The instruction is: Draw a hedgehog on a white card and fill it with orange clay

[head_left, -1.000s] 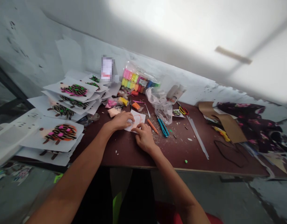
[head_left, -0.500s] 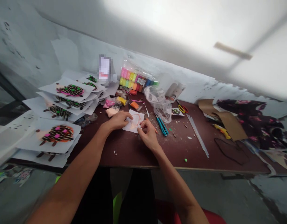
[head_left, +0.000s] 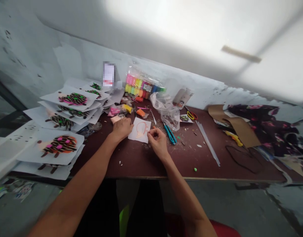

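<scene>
A white paper sheet [head_left: 138,135] bearing an orange outline is pinned against the maroon tabletop [head_left: 131,161] by the left hand [head_left: 121,129], apparently to stop it sliding; that hand is laid flat, with nothing gripped. The right hand [head_left: 157,142] is curled into a pinch just beside the sheet, and a tiny orange sliver of modelling clay [head_left: 153,127] seems to be held at the fingertips, though it is too small to be certain
</scene>
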{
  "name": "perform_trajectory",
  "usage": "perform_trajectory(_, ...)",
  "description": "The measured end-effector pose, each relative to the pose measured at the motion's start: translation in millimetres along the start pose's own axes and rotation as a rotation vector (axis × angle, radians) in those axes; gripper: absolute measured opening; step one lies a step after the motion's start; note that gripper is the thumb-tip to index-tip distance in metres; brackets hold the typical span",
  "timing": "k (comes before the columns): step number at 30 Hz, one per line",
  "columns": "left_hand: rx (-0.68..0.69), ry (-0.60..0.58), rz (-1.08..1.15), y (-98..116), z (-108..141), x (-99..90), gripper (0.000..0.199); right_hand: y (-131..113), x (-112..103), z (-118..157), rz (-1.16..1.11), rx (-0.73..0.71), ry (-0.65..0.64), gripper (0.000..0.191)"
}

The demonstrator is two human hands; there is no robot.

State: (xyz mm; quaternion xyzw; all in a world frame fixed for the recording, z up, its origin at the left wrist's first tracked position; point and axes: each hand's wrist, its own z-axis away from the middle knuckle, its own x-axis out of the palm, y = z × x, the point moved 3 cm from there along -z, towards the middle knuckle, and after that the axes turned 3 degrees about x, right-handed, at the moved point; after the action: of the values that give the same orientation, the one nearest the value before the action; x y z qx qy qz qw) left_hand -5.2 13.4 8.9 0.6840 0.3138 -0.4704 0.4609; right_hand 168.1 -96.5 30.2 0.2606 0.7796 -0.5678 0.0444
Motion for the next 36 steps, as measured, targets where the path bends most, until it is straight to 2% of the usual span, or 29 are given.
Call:
perform_trajectory(4, -0.008, 0.028, -0.027, 2.6, -0.9, 3.7, 0.019, 1.3, -3.2, -1.4, -0.042, 0.01, 0.031, 0.01)
perform_trajectory(9, -0.029, -0.031, 0.042, 3.6, -4.7, 5.2, 0.019, 5.3, -3.5, -2.8, -0.092, 0.031, 0.026, 0.012)
perform_trajectory(13, -0.024, 0.002, 0.065, 3.5, -5.9, 5.1, 0.021, 8.8, -2.9, -3.4, -0.075, 0.03, -0.002, 0.015)
perform_trajectory(18, -0.069, -0.06, 0.052, 5.4, -8.5, 0.6, 0.025, 7.3, -1.1, -2.2, -0.027, 0.008, -0.117, 0.034)
perform_trajectory(22, -0.082, -0.099, 0.0, 13.4, -14.5, -6.0, 0.024, 6.3, -8.3, -3.9, 0.012, 0.005, -0.015, 0.048)
perform_trajectory(26, -0.123, -0.087, -0.004, 20.6, -20.6, -7.8, 0.026, 9.4, -20.7, -5.9, 0.222, 0.083, 0.094, 0.047)
perform_trajectory(29, -0.145, -0.082, 0.047, 21.0, -23.7, -6.6, 0.024, 10.5, -31.3, -7.0, 0.446, 0.118, 0.136, 0.028)
perform_trajectory(32, -0.132, -0.089, 0.095, 17.7, -25.8, -5.1, 0.022, 9.0, -39.2, -7.4, 0.674, 0.116, 0.114, 0.011)
perform_trajectory(34, -0.107, -0.088, 0.124, 14.6, -26.8, -4.0, 0.021, 6.4, -41.9, -7.4, 0.795, 0.097, 0.08, 0.018)
perform_trajectory(36, -0.067, -0.082, 0.156, 11.6, -27.7, -2.6, 0.021, 4.3, -42.3, -7.7, 0.874, 0.115, 0.031, 0.016)
